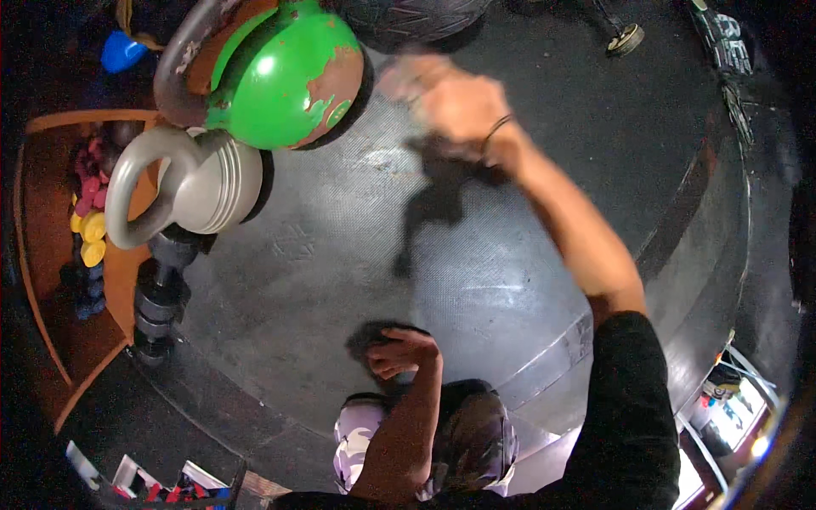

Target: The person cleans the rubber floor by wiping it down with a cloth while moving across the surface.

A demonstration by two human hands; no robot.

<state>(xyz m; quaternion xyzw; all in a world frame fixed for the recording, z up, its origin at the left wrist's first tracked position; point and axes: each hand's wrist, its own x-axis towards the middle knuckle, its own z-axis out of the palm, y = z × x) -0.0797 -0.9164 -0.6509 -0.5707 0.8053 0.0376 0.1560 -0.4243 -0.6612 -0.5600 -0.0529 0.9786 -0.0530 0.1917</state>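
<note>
My right hand reaches out over the dark rubber floor mat, just right of a green kettlebell with chipped paint. It is blurred, so whether its fingers hold anything cannot be made out. A thin dark band circles that wrist. Close to my knees, my left hand hangs with bent fingers, and a dark patch beside it may be shadow or an object. Left of the mat's middle stands a grey kettlebell, its handle tilted to the left.
Black dumbbells line the left side, beside an orange-brown shelf holding small yellow dumbbells and red ones. A large black textured ball or tyre is at the top. My knees are at the bottom.
</note>
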